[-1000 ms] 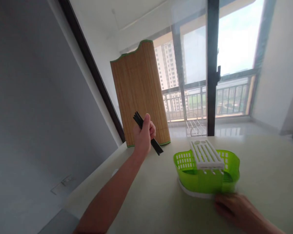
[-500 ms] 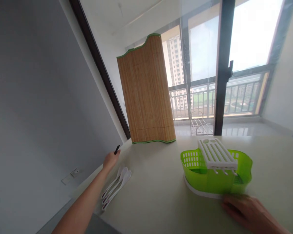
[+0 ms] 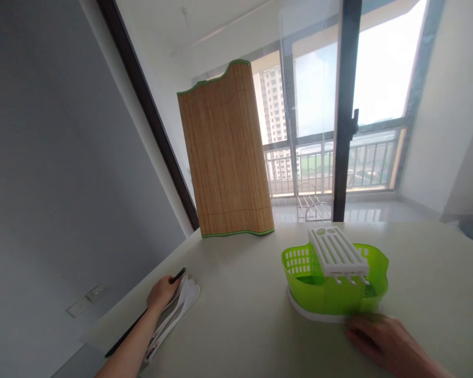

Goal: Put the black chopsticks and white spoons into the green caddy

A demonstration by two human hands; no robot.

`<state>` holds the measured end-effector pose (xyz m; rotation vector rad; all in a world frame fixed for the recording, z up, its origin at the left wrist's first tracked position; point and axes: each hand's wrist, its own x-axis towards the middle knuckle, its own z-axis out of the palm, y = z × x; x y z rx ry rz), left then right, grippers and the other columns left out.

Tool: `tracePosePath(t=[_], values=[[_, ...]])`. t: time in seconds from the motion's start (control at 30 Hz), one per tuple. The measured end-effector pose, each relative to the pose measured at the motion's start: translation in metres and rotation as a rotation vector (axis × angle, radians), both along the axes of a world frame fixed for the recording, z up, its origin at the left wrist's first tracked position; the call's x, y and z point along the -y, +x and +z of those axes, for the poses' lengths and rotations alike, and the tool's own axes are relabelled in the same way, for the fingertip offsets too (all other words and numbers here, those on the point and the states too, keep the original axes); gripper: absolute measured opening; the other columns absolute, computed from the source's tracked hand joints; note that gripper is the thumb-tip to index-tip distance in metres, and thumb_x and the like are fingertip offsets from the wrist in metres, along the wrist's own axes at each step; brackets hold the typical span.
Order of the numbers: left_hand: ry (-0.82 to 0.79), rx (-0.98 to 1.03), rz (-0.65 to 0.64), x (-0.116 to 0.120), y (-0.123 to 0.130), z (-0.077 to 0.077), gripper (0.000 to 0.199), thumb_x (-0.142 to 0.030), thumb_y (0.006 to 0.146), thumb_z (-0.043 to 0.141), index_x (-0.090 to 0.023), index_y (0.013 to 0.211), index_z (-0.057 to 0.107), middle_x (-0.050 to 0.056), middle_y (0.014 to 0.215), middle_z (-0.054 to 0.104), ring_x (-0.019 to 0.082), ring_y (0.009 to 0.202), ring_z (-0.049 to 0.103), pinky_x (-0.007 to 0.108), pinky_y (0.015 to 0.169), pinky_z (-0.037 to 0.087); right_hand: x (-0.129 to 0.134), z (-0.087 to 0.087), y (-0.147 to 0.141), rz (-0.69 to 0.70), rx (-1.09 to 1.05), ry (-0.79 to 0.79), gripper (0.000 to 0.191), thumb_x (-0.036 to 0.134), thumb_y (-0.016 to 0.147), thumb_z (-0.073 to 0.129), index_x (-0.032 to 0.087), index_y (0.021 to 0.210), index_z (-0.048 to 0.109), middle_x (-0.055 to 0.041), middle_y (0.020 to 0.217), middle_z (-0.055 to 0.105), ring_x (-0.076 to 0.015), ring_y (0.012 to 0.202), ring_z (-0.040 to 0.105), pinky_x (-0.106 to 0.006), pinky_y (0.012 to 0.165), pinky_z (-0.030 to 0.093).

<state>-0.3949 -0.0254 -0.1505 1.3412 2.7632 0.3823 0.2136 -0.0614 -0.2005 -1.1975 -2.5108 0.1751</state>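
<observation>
Daylight pours through the window (image 3: 384, 79) beyond the tabletop's (image 3: 236, 299) far edge, bleaching the sky white. Past the left edge, the wall (image 3: 55, 157) lies dim. The right hand (image 3: 378, 334) looks blurred; wide-angle distortion tilts the side uprights.

A plain grey wall (image 3: 63, 157) fills the frame's left; at upper right, dark-framed glass windows (image 3: 346, 94) admit daylight, a pale high-rise tower (image 3: 274, 102) and barred balcony railing (image 3: 372, 161) beyond. A smooth whitish tabletop (image 3: 236, 304) spans lower centre.
</observation>
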Motion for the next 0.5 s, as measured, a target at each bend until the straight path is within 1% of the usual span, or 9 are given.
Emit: tracePosePath(t=[0.1, 0.17, 0.23, 0.3, 0.37, 0.43, 0.5], values=[[0.017, -0.008, -0.011, -0.001, -0.001, -0.001, 0.041, -0.047, 0.080, 0.044, -0.018, 0.097, 0.068, 0.011, 0.106, 0.069, 0.032, 0.100, 0.063, 0.036, 0.076, 0.048, 0.001, 0.003, -0.002, 0.004, 0.009, 0.013, 0.020, 0.026, 0.092, 0.043, 0.022, 0.078, 0.058, -0.0005, 0.074, 0.066, -0.0169, 0.066, 0.062, -0.027, 0.060, 0.040], [0.026, -0.011, -0.019, 0.000, -0.001, 0.001, 0.040, -0.046, 0.080, 0.044, -0.018, 0.096, 0.068, 0.011, 0.104, 0.070, 0.031, 0.098, 0.064, 0.035, 0.076, 0.049, 0.001, 0.005, -0.003, 0.003, 0.013, 0.023, 0.021, 0.025, 0.091, 0.043, 0.021, 0.076, 0.057, -0.0008, 0.073, 0.065, -0.0166, 0.065, 0.062, -0.027, 0.059, 0.039], [0.046, -0.030, -0.016, -0.001, 0.002, 0.007, 0.041, -0.046, 0.080, 0.043, -0.017, 0.094, 0.069, 0.012, 0.102, 0.070, 0.032, 0.095, 0.064, 0.038, 0.076, 0.050, 0.002, 0.006, -0.004, 0.007, 0.009, 0.033, 0.022, 0.026, 0.091, 0.043, 0.021, 0.075, 0.057, -0.0011, 0.072, 0.065, -0.0166, 0.064, 0.061, -0.027, 0.059, 0.038], [0.091, -0.071, -0.016, -0.006, 0.012, 0.016, 0.043, -0.045, 0.082, 0.041, -0.015, 0.098, 0.067, 0.015, 0.106, 0.068, 0.035, 0.099, 0.062, 0.042, 0.080, 0.048, 0.002, 0.008, -0.004, 0.016, -0.008, 0.045, 0.021, 0.025, 0.091, 0.044, 0.020, 0.074, 0.057, -0.0010, 0.071, 0.064, -0.0165, 0.063, 0.061, -0.027, 0.058, 0.038], [0.155, -0.116, -0.055, -0.013, 0.035, 0.029, 0.043, -0.043, 0.084, 0.040, -0.016, 0.106, 0.064, 0.014, 0.113, 0.065, 0.032, 0.106, 0.059, 0.041, 0.090, 0.045, 0.002, 0.009, -0.005, 0.024, -0.026, 0.055, 0.020, 0.023, 0.090, 0.045, 0.020, 0.074, 0.057, -0.0009, 0.071, 0.065, -0.0163, 0.063, 0.061, -0.027, 0.058, 0.037], [0.262, -0.151, -0.175, -0.019, 0.077, 0.046, 0.039, -0.040, 0.087, 0.039, -0.018, 0.111, 0.060, 0.009, 0.116, 0.063, 0.024, 0.108, 0.058, 0.034, 0.096, 0.043, 0.003, 0.012, -0.006, 0.027, -0.031, 0.067, 0.020, 0.022, 0.089, 0.045, 0.020, 0.074, 0.057, -0.0008, 0.071, 0.065, -0.0162, 0.063, 0.061, -0.026, 0.058, 0.037], [0.525, -0.180, -0.454, -0.015, 0.136, 0.065, 0.033, -0.037, 0.088, 0.041, -0.017, 0.106, 0.060, 0.009, 0.111, 0.063, 0.022, 0.102, 0.059, 0.032, 0.093, 0.045, 0.004, 0.014, -0.006, 0.024, -0.034, 0.077, 0.020, 0.022, 0.089, 0.045, 0.020, 0.073, 0.057, -0.0008, 0.070, 0.064, -0.0162, 0.063, 0.061, -0.026, 0.058, 0.038]])
